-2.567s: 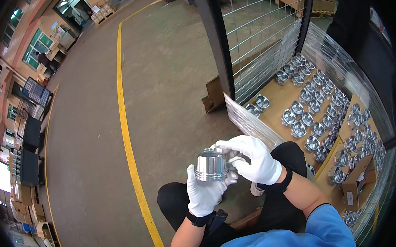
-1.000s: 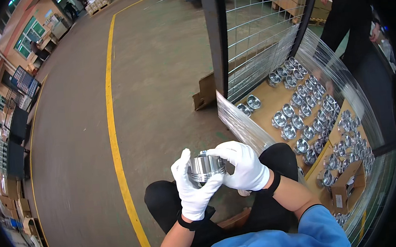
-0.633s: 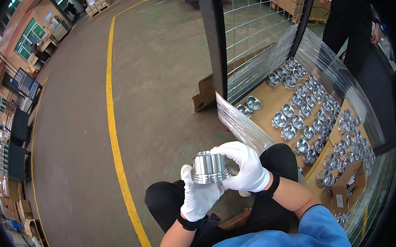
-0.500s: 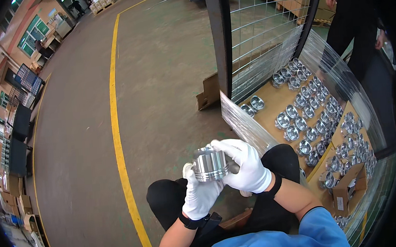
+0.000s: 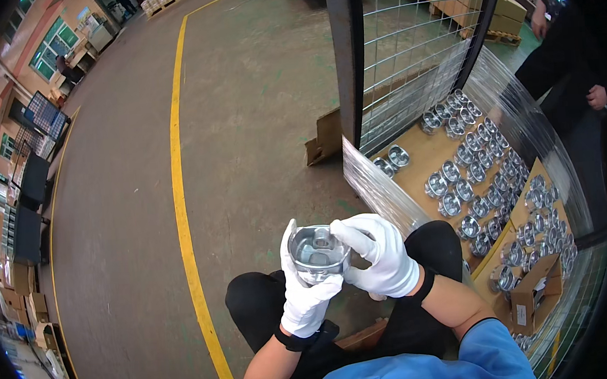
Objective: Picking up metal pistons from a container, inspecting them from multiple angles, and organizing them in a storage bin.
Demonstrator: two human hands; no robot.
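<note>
Between my gloved hands is a shiny metal piston, its hollow side turned up toward me. My left hand, in a white glove, wraps the piston from the left and below, with the thumb under its near side. My right hand, gloved the same way, closes on the right rim with thumb and fingers. Both hands are over the gap between my knees. To the right, several more pistons stand in rows on a brown cardboard sheet inside a mesh cage.
The wire mesh cage has a dark post and clear wrap along its edge. A small open carton sits among the pistons at right. A person in dark clothes stands beyond the cage. A yellow line crosses the floor.
The piston has been tipped from its side, so its hollow inside now faces me. My left fingers have shifted up around its left side. The person beyond the cage has moved.
</note>
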